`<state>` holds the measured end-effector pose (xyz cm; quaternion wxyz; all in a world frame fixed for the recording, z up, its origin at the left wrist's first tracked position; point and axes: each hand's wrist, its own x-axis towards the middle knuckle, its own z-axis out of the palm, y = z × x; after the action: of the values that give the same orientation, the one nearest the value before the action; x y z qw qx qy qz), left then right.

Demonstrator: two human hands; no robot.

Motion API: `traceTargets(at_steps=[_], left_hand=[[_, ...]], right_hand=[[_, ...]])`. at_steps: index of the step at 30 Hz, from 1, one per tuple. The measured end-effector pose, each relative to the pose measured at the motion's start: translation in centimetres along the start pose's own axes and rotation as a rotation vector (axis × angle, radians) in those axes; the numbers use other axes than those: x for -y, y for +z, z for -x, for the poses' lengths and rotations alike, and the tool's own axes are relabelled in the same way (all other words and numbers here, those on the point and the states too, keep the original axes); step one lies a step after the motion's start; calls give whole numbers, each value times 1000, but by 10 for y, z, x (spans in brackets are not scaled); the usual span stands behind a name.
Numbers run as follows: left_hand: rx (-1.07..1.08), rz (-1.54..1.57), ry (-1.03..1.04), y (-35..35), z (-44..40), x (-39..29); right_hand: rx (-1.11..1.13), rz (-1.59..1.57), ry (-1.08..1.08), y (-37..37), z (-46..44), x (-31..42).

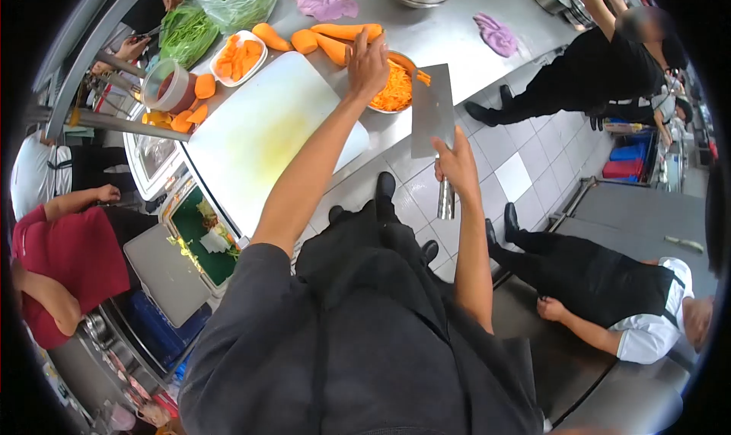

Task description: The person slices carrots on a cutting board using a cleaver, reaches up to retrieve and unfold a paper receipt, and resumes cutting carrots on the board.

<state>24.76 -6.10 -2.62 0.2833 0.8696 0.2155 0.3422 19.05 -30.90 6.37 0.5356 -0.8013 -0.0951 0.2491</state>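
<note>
My right hand (457, 165) is closed around the metal handle of a cleaver (432, 115). Its broad blade points away from me and overlaps the right rim of a metal bowl in view. Shredded carrot (394, 92) fills that bowl, and some shreds lie against the blade's upper left edge. My left hand (368, 66) is at the bowl's left side with fingers stretched out, close to the peeled carrots (333, 48); whether it touches the rim I cannot tell. A white cutting board (266, 130) with a yellowish stain lies under my left forearm.
Left of the board are a white dish of carrot pieces (255, 48), a plastic tub (166, 85) and bagged greens (186, 35). Purple cloths (495, 35) lie on the steel table. Below stands a green-lined scrap bin (194, 229). Co-workers stand on both sides.
</note>
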Motion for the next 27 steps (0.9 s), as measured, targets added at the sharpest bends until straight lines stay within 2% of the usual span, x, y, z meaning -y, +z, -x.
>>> traceTargets(at_steps=[2,3,5,6,8,9,10,12,14,15,16,18,19,20,22,23,24,26,27], left_hand=[[182,170,336,-22,6,-23],[177,166,346,-27,18,-32],[374,217,543,-27,48,-41],[376,209,544,-24,50,-30],[377,-313,438,-21,56,-1],[191,-300,328,-19,56,7],[191,-300,325,-20,55,18],[82,-82,286,-58,48,15],[125,18,57,-101,48,15],[18,44,38,-106,57,32],[24,36,21,-114,74,47],[374,38,-122,-137,104,51],[455,19,-128,-144,116,49],[446,19,-127,-143,120,52],[428,35,215,-137,138,66],[430,71,196,-132,138,74],[426,77,197,-130,132,79],[636,234,182,-129,122,88],[635,239,185,-128,116,92]], right_hand=[[4,-1,-6,2,-6,-8],[15,2,-19,3,-12,-7],[28,16,7,4,-13,1],[42,35,40,5,-13,4],[48,41,53,6,-12,5],[53,55,68,4,-13,5],[55,57,69,3,-14,6],[37,77,23,3,-12,6],[28,75,14,3,-8,13],[11,75,3,4,-2,16],[26,78,17,5,4,19],[44,94,47,5,14,23],[56,112,39,5,17,20],[57,114,30,7,19,18],[53,170,-37,9,31,12],[21,318,-171,9,35,10],[18,324,-173,9,35,5],[-60,452,-360,9,40,-4],[-61,481,-314,7,43,-4]])
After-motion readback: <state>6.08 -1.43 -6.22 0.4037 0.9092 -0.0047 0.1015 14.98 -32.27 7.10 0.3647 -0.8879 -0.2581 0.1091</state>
